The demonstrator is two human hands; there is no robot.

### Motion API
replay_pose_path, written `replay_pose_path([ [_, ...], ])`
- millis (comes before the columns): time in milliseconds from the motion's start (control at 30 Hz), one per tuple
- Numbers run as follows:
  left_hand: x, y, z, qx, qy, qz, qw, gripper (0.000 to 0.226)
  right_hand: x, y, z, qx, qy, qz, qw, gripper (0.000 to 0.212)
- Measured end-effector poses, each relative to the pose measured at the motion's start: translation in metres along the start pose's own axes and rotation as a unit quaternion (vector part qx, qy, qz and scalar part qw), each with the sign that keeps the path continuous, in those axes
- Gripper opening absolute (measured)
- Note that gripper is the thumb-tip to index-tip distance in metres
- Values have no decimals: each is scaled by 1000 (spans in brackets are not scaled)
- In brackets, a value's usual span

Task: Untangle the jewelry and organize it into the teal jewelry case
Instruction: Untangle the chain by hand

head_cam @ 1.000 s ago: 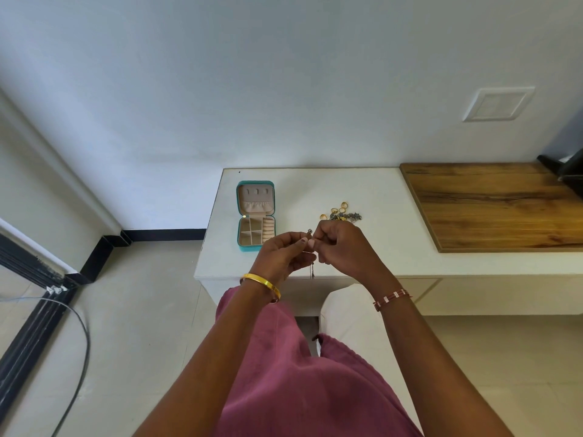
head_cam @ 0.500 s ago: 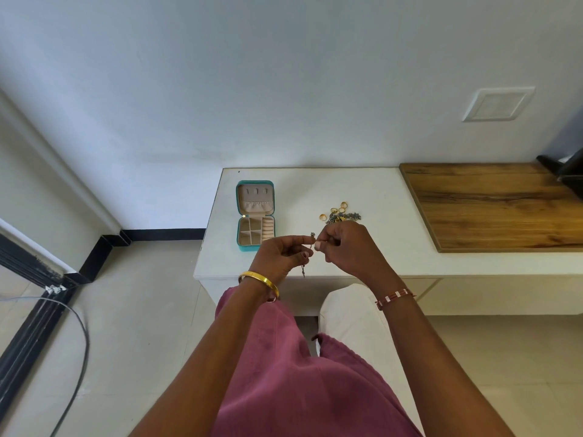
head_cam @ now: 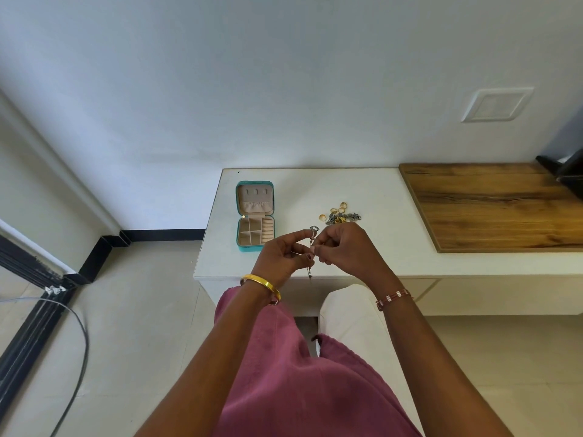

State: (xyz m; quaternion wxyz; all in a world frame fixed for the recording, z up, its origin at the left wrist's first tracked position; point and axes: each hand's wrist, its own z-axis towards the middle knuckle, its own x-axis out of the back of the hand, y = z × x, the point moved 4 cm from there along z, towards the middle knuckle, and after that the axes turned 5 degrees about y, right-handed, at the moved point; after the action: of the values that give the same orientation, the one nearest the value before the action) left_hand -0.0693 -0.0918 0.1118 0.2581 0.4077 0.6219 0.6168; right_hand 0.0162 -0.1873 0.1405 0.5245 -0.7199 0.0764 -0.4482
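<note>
The teal jewelry case (head_cam: 254,247) lies open on the white table (head_cam: 303,190), its beige compartments showing. A tangled pile of gold rings and grey chains (head_cam: 341,214) sits to its right. Above the table's front edge, my left hand (head_cam: 281,259) and my right hand (head_cam: 345,248) both pinch a thin chain (head_cam: 312,244). A small silver pendant sticks up between the fingertips, and the chain's loose end dangles below the hands.
A wooden board (head_cam: 492,205) covers the table's right part, with a dark object (head_cam: 568,171) at its far corner. A grey cable (head_cam: 75,342) curves over the tiled floor at the left, beside a black door frame.
My hands have drawn slightly apart and lifted a little. The pendant now shows above the fingertips and the dangling end hangs lower.
</note>
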Motion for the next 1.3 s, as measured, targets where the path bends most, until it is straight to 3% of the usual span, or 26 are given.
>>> replay_pose_path([
  [400,0,0,1,-32,7,60,998,46,-5,3,1,5,-12,-16,1000,27],
  [700,2,-11,-1,90,17,-179,980,33,4,5,-1,-14,-14,33,999,11],
  [800,1,-12,0,99,16,-211,972,33,0,7,-2,-27,-49,25,998,16],
  [1000,2,-14,3,99,29,-215,971,42,-6,5,-3,-24,-67,36,997,17],
  [1300,8,-9,3,71,85,-151,982,60,-15,4,-1,-18,9,29,999,11],
])
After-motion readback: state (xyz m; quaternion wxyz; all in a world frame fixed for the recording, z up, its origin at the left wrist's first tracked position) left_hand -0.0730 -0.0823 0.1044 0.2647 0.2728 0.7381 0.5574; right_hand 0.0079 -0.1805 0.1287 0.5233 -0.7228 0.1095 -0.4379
